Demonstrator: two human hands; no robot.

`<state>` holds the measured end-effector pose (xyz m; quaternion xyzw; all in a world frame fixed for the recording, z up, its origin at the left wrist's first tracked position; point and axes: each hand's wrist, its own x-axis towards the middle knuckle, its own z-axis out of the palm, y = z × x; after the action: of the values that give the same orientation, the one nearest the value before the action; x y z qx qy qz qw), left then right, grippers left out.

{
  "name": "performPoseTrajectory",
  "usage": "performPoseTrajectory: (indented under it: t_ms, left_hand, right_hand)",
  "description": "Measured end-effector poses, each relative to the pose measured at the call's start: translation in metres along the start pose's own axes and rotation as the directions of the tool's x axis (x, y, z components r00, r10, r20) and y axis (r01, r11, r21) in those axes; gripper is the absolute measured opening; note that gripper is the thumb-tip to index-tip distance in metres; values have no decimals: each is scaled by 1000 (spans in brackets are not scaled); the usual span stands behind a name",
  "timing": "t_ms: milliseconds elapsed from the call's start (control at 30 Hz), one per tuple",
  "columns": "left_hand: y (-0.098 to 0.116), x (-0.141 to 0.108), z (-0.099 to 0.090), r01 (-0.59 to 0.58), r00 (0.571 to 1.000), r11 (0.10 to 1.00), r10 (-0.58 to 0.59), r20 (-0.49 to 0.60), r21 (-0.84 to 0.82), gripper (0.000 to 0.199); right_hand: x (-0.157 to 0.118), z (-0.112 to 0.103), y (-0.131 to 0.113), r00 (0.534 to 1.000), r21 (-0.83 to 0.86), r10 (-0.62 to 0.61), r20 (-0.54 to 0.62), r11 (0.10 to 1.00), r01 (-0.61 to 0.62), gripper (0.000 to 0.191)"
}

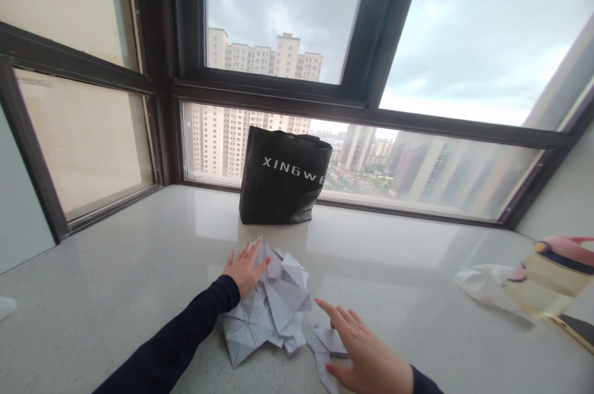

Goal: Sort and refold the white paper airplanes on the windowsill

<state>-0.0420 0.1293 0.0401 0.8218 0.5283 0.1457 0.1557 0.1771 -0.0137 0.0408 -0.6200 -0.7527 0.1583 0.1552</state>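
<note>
A loose pile of folded white paper pieces lies on the pale sill top, creased into triangles and star-like folds. My left hand rests on the pile's upper left side, fingers spread and touching the paper. To the right of the pile, my right hand is over a smaller group of folded paper pieces. Its fingers are stretched out and apart, and it partly hides those pieces. Whether its fingertips touch the paper I cannot tell.
Behind the pile a black bag with white lettering stands upright against the window. At the right are a pink-lidded bottle, a crumpled white tissue and a dark flat object. Dark window frames border the speckled sill top.
</note>
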Motion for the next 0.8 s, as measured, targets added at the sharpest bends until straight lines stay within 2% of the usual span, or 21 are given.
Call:
performPoseTrajectory:
  t_ms: [67,167,233,300,333,400,467,533,667,733,800]
  left_hand:
    - [9,-1,8,-45,998,999,46,53,-23,56]
    - [22,-6,8,-77,992,996,82,99,-51,56]
    - [27,-14,3,-46,995,998,50,81,-50,58]
    - [29,-27,-3,7,998,1000,-5,62,-29,61]
    - [30,-36,-5,26,997,1000,-25,75,-13,66]
    - [30,-53,-7,37,980,999,-44,195,37,81]
    - [30,-68,-6,4,952,997,-28,304,78,93]
    - [31,-75,-3,-25,937,995,-11,349,98,91]
    - [36,-71,4,-94,952,995,77,297,46,83]
    - [38,-64,2,-153,964,988,154,216,-20,79]
    - [36,-57,-5,-190,975,975,201,92,-112,68]
  right_hand:
    - [8,11,-4,997,63,-1,-74,998,6,70]
    - [25,20,-12,979,194,-30,-202,978,70,65]
    - [32,18,-17,959,223,-69,-276,965,134,64]
    - [33,8,-22,952,164,-111,-286,973,163,64]
    - [31,2,-24,964,108,-123,-236,982,152,66]
    - [22,-11,-26,994,-21,-101,-33,995,101,76]
    - [12,-18,-27,985,-134,-17,170,990,40,88]
    - [5,-17,-26,970,-219,52,236,976,1,88]
    - [8,-1,-23,994,-261,18,112,965,11,78]
    - [16,7,-21,1000,-208,-19,2,978,19,75]
    - [24,10,-19,989,-87,-61,-135,995,50,70]
